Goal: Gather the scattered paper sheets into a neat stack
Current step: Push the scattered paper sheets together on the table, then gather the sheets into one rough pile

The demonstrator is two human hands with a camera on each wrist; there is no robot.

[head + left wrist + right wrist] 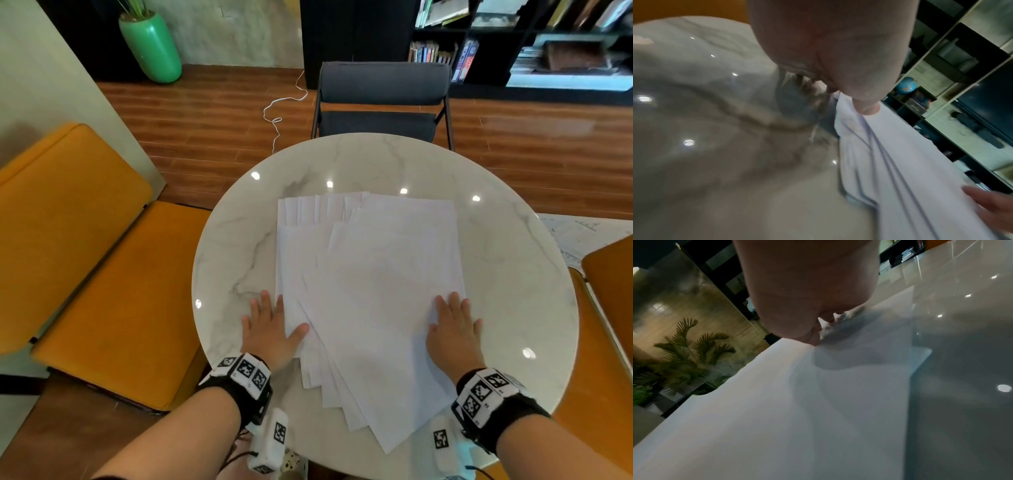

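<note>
Several white paper sheets [373,291] lie fanned and overlapping on the round marble table [239,246], their corners sticking out toward the near edge. My left hand [269,323] lies flat at the pile's left edge, fingers straight on the marble, thumb on the paper. My right hand [454,325] rests flat on the pile's right edge with fingers spread. In the left wrist view the thumb presses the sheets [900,162] and their layered edges show. In the right wrist view the palm hovers low over the top sheet [797,402].
A dark chair [380,102] stands at the table's far side. Orange seats flank it, one on the left [102,274] and one on the right [603,342]. A green vase [150,48] and a white cable [284,106] are on the wooden floor. A bookshelf [524,41] fills the back right.
</note>
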